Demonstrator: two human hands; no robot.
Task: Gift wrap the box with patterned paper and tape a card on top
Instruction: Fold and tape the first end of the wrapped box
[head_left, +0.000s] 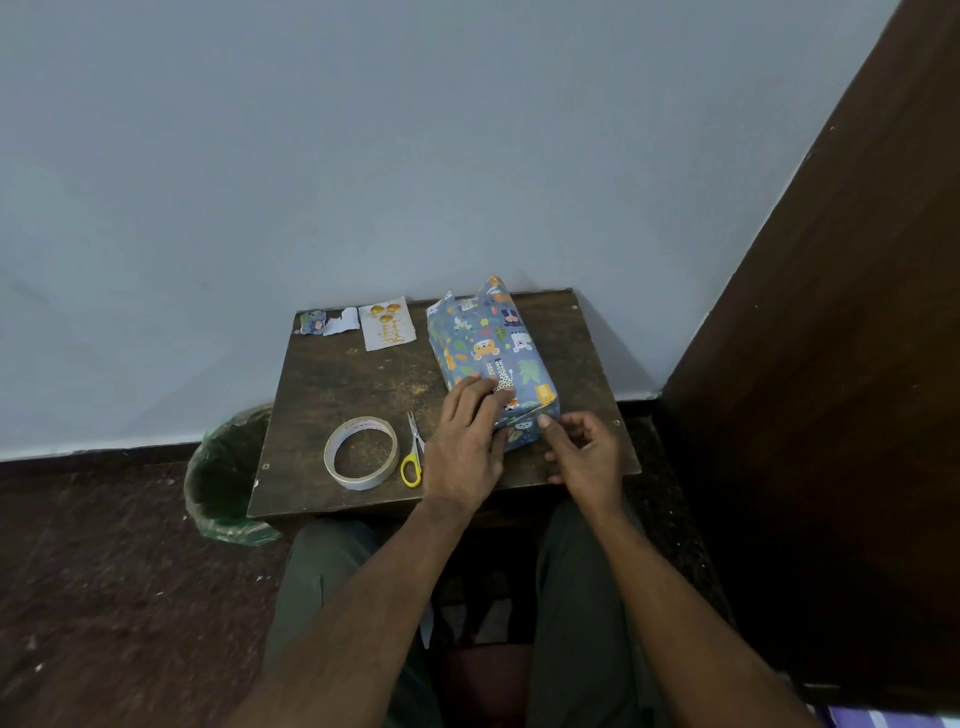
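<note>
Two hands are kept at the near end of the box (491, 358), which lies on the right part of the tabletop (353, 395), already covered in the patterned paper. The left hand (467, 441) is laid flat on the near top edge with its fingers straight, apparently so that the fold is pressed down. The right hand (584, 449) is loosely curled, and its fingertips touch the near end flap, probably to flatten it. The far end is seen still unfolded. The card (387, 323) waits at the far side; the tape roll (361, 452) and scissors (413, 452) lie within reach at the left.
</note>
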